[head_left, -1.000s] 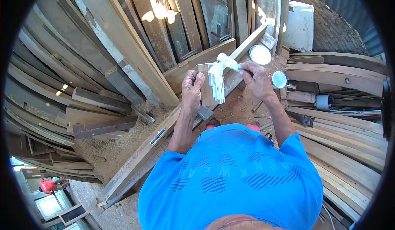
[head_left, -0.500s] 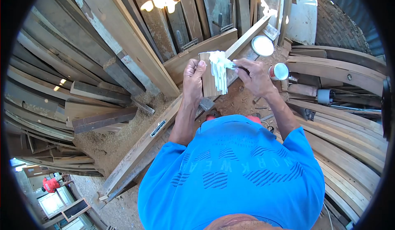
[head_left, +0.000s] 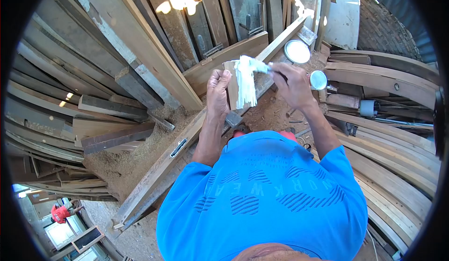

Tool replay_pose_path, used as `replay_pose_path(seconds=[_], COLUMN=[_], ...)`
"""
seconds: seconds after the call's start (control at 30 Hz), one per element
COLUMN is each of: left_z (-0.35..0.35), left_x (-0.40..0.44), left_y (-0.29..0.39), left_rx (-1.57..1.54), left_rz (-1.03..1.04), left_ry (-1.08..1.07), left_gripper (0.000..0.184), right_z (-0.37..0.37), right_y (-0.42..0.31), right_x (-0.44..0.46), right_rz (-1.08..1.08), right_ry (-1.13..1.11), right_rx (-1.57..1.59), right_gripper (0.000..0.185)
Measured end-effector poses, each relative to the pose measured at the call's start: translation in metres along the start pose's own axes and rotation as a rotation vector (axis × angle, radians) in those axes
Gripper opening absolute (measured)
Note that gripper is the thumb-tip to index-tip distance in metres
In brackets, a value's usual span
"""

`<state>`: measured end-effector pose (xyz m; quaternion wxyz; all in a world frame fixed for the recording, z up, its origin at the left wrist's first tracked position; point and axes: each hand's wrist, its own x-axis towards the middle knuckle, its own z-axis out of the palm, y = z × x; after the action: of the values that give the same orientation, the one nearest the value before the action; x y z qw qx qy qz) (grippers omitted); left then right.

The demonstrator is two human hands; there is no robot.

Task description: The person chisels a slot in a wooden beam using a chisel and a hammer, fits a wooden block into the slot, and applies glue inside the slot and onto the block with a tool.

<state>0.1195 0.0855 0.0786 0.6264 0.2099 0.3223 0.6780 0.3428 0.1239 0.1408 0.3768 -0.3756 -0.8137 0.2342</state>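
Observation:
My left hand (head_left: pixel 218 92) grips a short wooden board (head_left: pixel 232 92) by its left edge, holding it up in front of me. Thick white paste (head_left: pixel 245 85) covers the right part of the board's face in lengthwise streaks. In my right hand (head_left: pixel 293 85), the fingers are closed round a small brush (head_left: pixel 263 68) whose coated end lies against the paste near the board's top. Its handle is mostly hidden by the fingers. Just right of that hand stands an open can (head_left: pixel 318 80) with white contents.
A round white lid (head_left: pixel 297 51) lies beyond the can. A long timber beam (head_left: pixel 154 179) runs diagonally beneath my left arm, with a metal fitting (head_left: pixel 178 148) on it. Planks (head_left: pixel 397 156) are stacked at right and lean at left. A person in red (head_left: pixel 61 213) is far lower left.
My right hand has shifted slightly, and the brush now lies flatter across the top of the paste. The board has turned a little, so its bare wooden part looks narrower.

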Motion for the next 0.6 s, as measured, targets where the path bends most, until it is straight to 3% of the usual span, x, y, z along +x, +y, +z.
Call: replay_pose_path(seconds=[0.03, 0.27, 0.43, 0.47, 0.57, 0.6], left_z=[-0.001, -0.005, -0.005, -0.015, -0.015, -0.010], left_x=[0.001, 0.005, 0.012, 0.015, 0.016, 0.015], left_y=[-0.004, -0.003, 0.008, 0.007, 0.009, 0.007], left_rx=[0.014, -0.015, -0.151, -0.148, -0.268, -0.339], left_rz=[-0.003, 0.044, -0.031, -0.065, -0.207, -0.237], left_ry=[-0.022, 0.056, 0.200, 0.125, 0.143, 0.204], left_gripper=[0.013, 0.013, 0.014, 0.025, 0.038, 0.039], right_z=[0.005, 0.014, 0.004, -0.001, -0.007, -0.010], right_y=[0.007, 0.004, -0.003, -0.006, -0.007, -0.006], right_x=[0.004, -0.031, -0.044, -0.041, -0.036, -0.036], right_rz=[-0.029, -0.075, 0.031, 0.082, 0.167, 0.208], right_ry=[0.107, -0.197, -0.251, -0.260, -0.014, -0.029], right_rx=[-0.042, -0.057, 0.192, 0.256, 0.332, 0.344], right_gripper=[0.016, 0.015, 0.019, 0.020, 0.021, 0.016])
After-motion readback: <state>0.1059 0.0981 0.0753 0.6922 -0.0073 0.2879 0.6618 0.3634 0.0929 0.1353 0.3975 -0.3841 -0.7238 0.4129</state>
